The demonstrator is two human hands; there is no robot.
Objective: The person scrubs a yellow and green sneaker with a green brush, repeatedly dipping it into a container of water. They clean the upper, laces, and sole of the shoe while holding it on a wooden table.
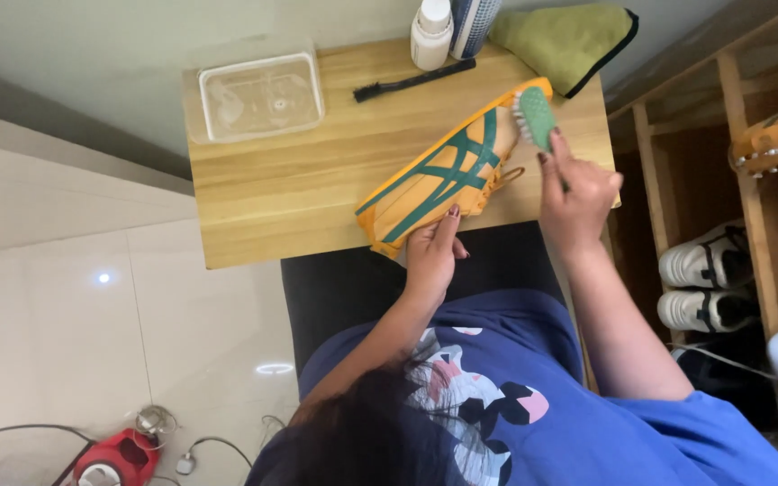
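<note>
A yellow sneaker with green stripes lies on its side across the small wooden table. My left hand grips the sneaker at its near end, by the table's front edge. My right hand holds a green scrubbing brush, whose white bristles press against the far end of the sneaker.
On the table's far side stand a clear plastic tub, a thin black brush, a white bottle, a spray can and a green cloth. A wooden shoe rack with several shoes stands at right. Cables and a red device lie on the tiled floor.
</note>
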